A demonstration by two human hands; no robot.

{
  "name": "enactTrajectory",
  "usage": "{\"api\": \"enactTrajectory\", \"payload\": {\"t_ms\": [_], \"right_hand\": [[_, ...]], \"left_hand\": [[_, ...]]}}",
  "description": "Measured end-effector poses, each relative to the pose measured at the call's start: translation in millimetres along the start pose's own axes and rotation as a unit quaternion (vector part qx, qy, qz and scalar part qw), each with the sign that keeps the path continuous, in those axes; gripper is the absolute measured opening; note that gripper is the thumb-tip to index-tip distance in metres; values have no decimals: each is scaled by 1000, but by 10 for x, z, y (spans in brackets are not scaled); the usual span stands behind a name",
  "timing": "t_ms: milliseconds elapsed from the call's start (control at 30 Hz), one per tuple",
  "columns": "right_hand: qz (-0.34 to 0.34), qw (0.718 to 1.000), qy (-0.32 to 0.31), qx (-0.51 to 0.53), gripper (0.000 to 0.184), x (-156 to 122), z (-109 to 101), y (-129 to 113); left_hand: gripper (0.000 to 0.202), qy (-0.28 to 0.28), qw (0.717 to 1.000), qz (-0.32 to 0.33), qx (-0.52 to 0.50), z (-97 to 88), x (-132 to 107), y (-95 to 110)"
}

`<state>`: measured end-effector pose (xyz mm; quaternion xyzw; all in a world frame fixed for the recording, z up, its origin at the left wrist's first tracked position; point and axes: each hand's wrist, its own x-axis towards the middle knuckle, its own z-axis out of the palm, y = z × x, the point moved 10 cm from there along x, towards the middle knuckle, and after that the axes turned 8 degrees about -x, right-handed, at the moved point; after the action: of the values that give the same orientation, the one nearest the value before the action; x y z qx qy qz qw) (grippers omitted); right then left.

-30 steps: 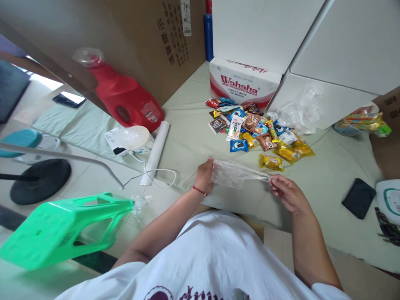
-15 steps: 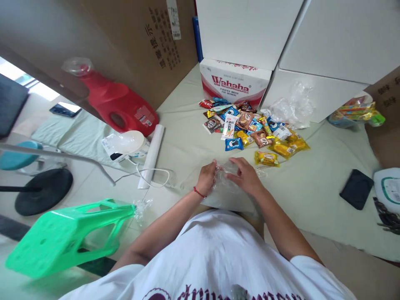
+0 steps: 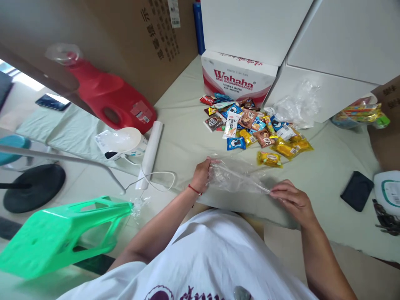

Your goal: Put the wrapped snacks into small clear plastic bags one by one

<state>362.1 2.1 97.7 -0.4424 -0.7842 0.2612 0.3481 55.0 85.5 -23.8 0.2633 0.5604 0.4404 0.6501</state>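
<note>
1. A green stool lies tipped, far left of the Wahaha box.
2. A red jug lies left of that box.
3. In front of the box, the left hand curls its fingers shut on one end of a clear plastic bag, which is stretched above the pale sheet.
4. Snack packets are heaped just before the box.
5. Front-right of the box, the right hand pinches the bag's other end.

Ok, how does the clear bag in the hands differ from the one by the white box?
The held bag is stretched long between the left hand and right hand; the other bag lies crumpled, untouched, beside the white box. Both are transparent plastic.
</note>
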Motion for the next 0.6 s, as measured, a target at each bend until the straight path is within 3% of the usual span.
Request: {"api": "enactTrajectory", "payload": {"t_ms": [100,167,267,333,400,500,600], "right_hand": [[38,994,-14,-98,28,-236,-115,170],[79,983,35,-163,28,-258,-245,233],[95,967,132,-197,24,-35,-294,61],[66,968,112,-213,20,297,-3,-143],[50,968,10,-244,29,655,517,-245],[74,945,-121,-294,18,965,1191,-181],[47,934,-142,-324,19,1052,1454,-194]], "left_hand": [[60,-17,999,-20,-44,82,-24,-1],[58,-21,998,-28,-52,118,-46,-8],[55,-13,999,-28,-37,124,-75,-27],[53,-9,1000,-18,-21,116,-93,-32],[48,1,1000,4,-5,89,-106,-5],[38,19,999,37,18,40,-116,78],[42,1,999,14,29,77,-83,91]]}}
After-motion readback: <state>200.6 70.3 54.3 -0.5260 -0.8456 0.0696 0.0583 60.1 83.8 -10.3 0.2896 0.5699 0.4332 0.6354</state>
